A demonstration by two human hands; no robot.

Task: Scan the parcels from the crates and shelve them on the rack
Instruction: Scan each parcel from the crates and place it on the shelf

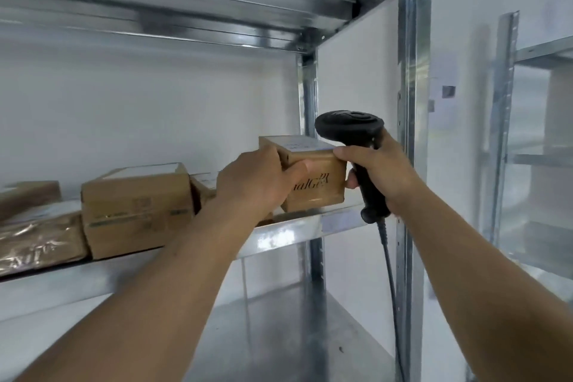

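A small brown parcel (pixel 316 178) is being gripped by the left hand (pixel 257 183) at the shelf's (pixel 294 231) right end — printed side near, upside down. A black scanner (pixel 356 146) is being clasped by the right hand (pixel 381 170), head pointing left. Three more parcels are lying left; a fourth is being half hidden.

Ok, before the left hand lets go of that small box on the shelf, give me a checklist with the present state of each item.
1. Small box resting on the shelf: ok, its base seems to sit on the metal near the front edge.
2. Left hand grips the box: ok, thumb across its front face.
3. Right hand holds the scanner: ok, thumb also touching the box's top edge.
4. Label facing up: ok, white label on top.
5. Box already scanned: cannot tell.
6. Gap to the neighbouring parcel: cannot tell, left hand hides it.
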